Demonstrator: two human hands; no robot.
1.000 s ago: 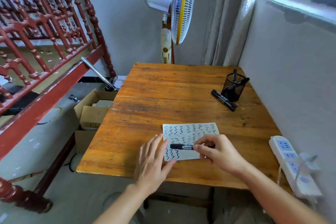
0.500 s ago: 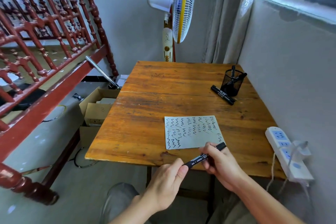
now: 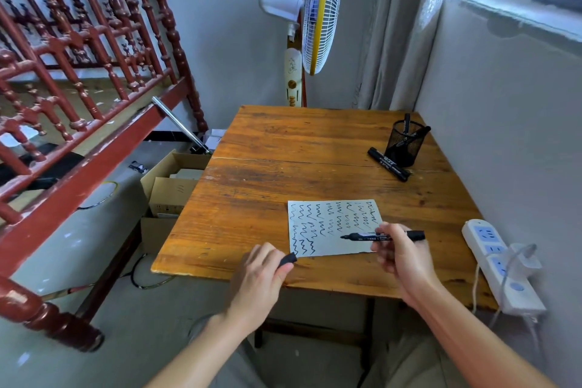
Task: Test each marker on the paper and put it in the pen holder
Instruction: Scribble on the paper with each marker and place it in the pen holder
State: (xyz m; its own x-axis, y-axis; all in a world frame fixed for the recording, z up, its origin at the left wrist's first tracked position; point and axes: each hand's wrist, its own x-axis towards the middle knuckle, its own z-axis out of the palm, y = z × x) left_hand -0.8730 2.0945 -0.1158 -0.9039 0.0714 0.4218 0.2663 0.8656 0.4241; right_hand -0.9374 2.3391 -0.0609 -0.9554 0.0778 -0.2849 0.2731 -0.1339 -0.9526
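A white sheet of paper covered in black squiggles lies near the front of the wooden table. My right hand holds an uncapped black marker level above the paper's right part, tip pointing left. My left hand pinches the marker's black cap just off the paper's front left corner. At the back right stands a black mesh pen holder with markers inside. Another capped black marker lies on the table against its front.
A white power strip with a plug sits on the table's right edge by the wall. A standing fan is behind the table. Left of the table are open cardboard boxes and a red wooden bed frame.
The cap has come off the marker: my left hand now holds it apart. My right hand has lifted the marker from below the table's front edge to over the paper.
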